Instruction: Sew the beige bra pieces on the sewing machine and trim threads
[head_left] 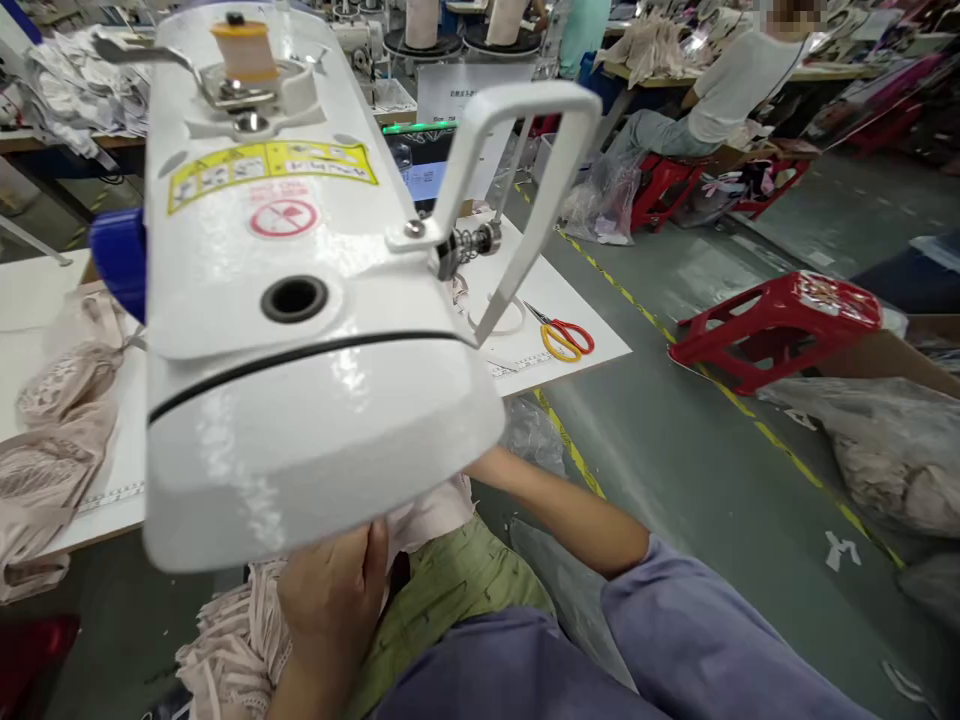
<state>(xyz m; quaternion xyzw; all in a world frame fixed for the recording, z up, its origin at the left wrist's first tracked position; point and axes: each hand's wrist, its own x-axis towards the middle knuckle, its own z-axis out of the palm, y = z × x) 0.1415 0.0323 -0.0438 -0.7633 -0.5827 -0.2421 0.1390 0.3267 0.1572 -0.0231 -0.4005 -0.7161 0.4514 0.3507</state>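
Observation:
A white sewing machine (322, 440) fills the left and middle of the view, its head close to the camera. Under its front edge my left hand (330, 585) is closed, thumb against the fingers, on pale pink fabric (435, 512). The fabric hangs over my lap, and part of it is hidden by the machine. My right forearm reaches in behind the machine head; the right hand and its fingers are hidden there. Below and left of my left hand lies a bunch of pale pink lace-edged garment pieces (232, 640).
Scissors (568, 340) with red and yellow handles lie on the white tabletop (592, 315). More pink lace garments (64, 420) drape over the left table edge. A red stool (780, 320) and plastic bags of fabric (885, 450) stand at right. A seated person (739, 85) is farther back.

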